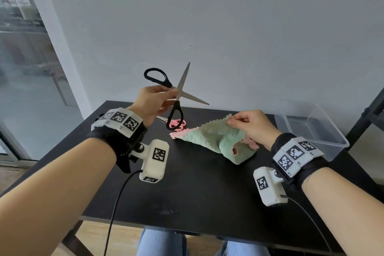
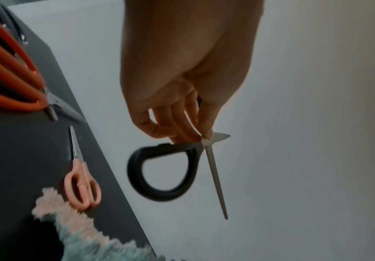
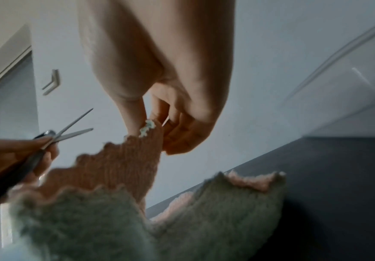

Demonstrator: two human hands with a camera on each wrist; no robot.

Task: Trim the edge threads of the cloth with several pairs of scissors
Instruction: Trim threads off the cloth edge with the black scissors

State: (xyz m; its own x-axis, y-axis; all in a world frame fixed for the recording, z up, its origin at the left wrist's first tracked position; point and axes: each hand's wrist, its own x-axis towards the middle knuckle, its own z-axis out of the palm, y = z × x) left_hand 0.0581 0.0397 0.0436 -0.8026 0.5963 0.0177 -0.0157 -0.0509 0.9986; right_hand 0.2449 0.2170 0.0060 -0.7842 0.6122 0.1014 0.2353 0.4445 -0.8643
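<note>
My left hand (image 1: pixel 154 101) holds black-handled scissors (image 1: pixel 175 94) in the air above the table's far left, pinching them near the pivot; the blades are spread wide and no finger is in the handle loops. In the left wrist view the fingers (image 2: pixel 182 130) meet at the pivot of the black scissors (image 2: pixel 166 173). My right hand (image 1: pixel 248 124) pinches a corner of the green cloth with a pink underside (image 1: pixel 216 139) and lifts it off the table; the rest lies crumpled. In the right wrist view the right hand (image 3: pixel 159 127) pinches the cloth (image 3: pixel 124 169).
Small pink scissors (image 1: pixel 177 123) lie on the black table (image 1: pixel 197 189) behind the cloth, also in the left wrist view as pink scissors (image 2: pixel 81 181). Orange-handled scissors (image 2: pixel 14 83) lie further along. An empty clear plastic tub (image 1: pixel 309 129) stands at the table's right edge.
</note>
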